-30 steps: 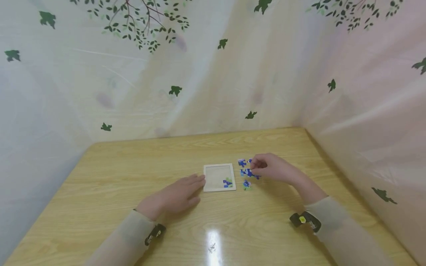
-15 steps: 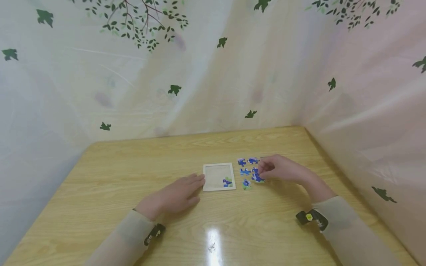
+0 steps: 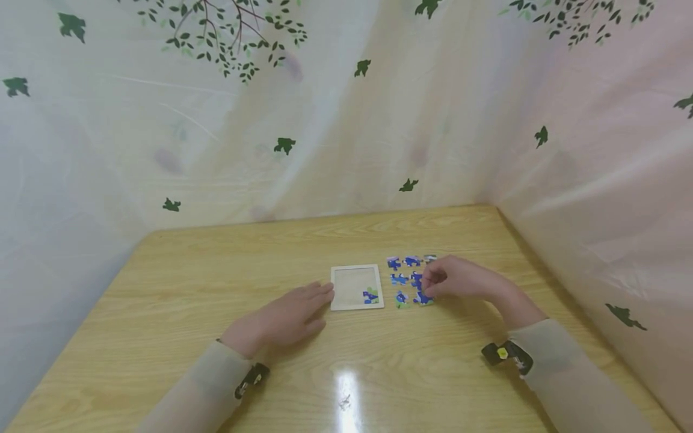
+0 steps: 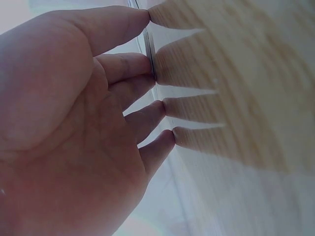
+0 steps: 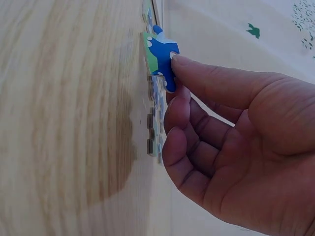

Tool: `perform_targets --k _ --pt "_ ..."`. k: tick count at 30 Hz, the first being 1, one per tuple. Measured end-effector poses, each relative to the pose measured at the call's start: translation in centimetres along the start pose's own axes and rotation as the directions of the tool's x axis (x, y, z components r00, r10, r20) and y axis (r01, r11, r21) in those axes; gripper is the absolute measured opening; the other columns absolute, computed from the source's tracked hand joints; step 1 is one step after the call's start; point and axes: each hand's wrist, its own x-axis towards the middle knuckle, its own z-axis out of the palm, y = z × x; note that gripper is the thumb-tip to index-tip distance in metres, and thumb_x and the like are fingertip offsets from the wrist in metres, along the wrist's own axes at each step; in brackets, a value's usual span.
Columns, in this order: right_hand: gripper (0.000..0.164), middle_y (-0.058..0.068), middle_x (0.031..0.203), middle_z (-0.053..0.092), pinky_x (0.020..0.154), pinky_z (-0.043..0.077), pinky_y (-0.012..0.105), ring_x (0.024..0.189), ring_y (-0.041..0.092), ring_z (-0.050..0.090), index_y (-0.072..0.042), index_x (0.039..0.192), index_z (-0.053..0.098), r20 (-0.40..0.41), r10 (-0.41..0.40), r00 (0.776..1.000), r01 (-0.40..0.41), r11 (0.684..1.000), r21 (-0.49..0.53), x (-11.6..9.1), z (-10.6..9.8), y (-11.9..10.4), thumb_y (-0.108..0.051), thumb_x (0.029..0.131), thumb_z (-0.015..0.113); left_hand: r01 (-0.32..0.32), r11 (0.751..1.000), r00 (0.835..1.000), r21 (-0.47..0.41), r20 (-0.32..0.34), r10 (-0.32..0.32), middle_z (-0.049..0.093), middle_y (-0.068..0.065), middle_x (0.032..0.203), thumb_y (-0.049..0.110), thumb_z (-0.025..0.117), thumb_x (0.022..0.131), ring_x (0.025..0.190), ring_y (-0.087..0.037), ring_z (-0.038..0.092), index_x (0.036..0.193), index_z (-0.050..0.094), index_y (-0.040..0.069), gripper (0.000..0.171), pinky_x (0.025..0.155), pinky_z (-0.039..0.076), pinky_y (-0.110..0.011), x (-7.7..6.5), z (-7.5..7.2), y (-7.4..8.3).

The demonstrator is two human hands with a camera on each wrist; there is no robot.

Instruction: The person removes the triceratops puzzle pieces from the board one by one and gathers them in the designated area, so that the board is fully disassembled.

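Note:
My right hand [image 3: 462, 281] pinches a blue and green jigsaw piece [image 5: 160, 55] between thumb and index finger, raised off the table in the right wrist view. The other fingers curl loosely beneath. Loose blue pieces [image 3: 399, 279] lie in rough rows just left of that hand. A shallow pale puzzle frame [image 3: 354, 267] lies left of them, with blue and green pieces [image 3: 370, 296] fitted in its near right corner. My left hand [image 3: 287, 316] lies palm down with extended fingers, fingertips right at the frame's left edge. The left wrist view shows those fingertips [image 4: 167, 137] touching the tabletop.
The light wooden table [image 3: 216, 270] extends on all sides of the frame. A pale curtain [image 3: 325, 120] with leaf prints hangs behind it and along the right side. Both wrists wear dark straps [image 3: 509, 356] over light sleeves.
My right hand has shifted right and slightly nearer with a piece in its pinch, uncovering more loose pieces. My left hand and the frame have stayed in place.

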Motion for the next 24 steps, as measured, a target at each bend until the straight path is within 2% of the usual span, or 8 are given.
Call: perform_targets --k 8,16,24 --pt "0.006 -0.002 0.095 0.073 0.085 0.058 0.033 0.091 0.017 0.066 -0.011 0.096 0.076 -0.015 -0.001 1.000 0.000 0.999 -0.044 0.2 0.5 0.4 -0.008 0.100 0.080 -0.010 1.000 1.000 -0.005 -0.004 0.010 0.033 -0.017 0.178 0.025 0.057 0.115 0.165 -0.041 0.027 0.168 0.041 -0.002 0.061 0.136 0.022 -0.057 0.1 0.1 -0.1" --pt "0.006 -0.001 0.096 0.072 0.085 0.057 0.035 0.092 0.018 0.064 -0.012 0.097 0.076 -0.028 0.068 0.997 -0.070 0.995 -0.068 0.6 1.0 0.3 -0.010 0.100 0.081 -0.005 1.000 1.000 -0.006 -0.001 0.005 0.033 -0.017 0.178 0.024 0.057 0.115 0.165 -0.041 0.027 0.168 0.041 -0.002 0.061 0.136 0.022 -0.057 0.1 0.0 0.1" --pt "0.008 0.000 0.094 0.070 0.078 0.053 0.033 0.089 0.019 0.059 -0.012 0.097 0.075 -0.040 0.116 0.992 -0.119 0.988 -0.094 0.6 1.4 0.0 -0.012 0.103 0.080 -0.007 1.000 1.000 -0.004 0.002 0.007 0.034 -0.018 0.177 0.023 0.057 0.115 0.165 -0.042 0.027 0.167 0.042 -0.003 0.060 0.135 0.023 -0.057 -0.1 -0.2 0.4"
